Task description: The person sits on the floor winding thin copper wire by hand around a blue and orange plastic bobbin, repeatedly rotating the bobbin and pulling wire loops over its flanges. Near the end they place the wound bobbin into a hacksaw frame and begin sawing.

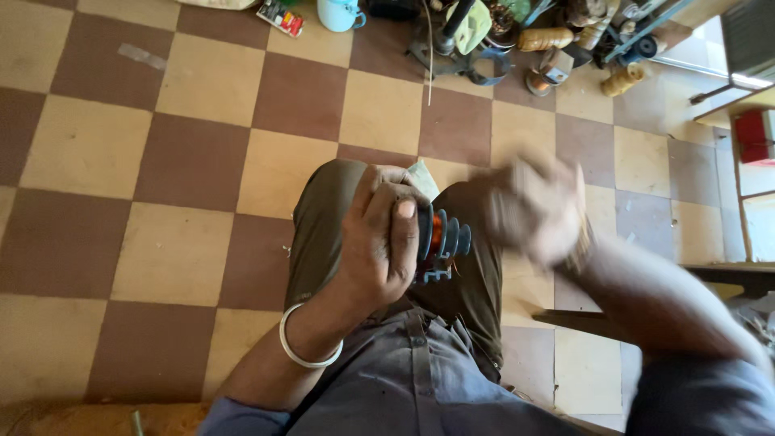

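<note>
My left hand (379,234) grips a small round part (440,238) with grey-blue ribbed discs and copper-coloured winding showing between them. It is held over my lap, above olive trousers. A pale bangle circles my left wrist. My right hand (529,206) is just right of the part, blurred by motion, and a watch strap shows on its wrist. Whether its fingers hold anything cannot be made out.
A brown and cream checkered tile floor (161,161) spreads to the left. Along the far edge lie a pale blue mug (339,14), a metal stand with tools and wound coils (549,48), and a small box. A wooden bench edge (726,274) sits at right.
</note>
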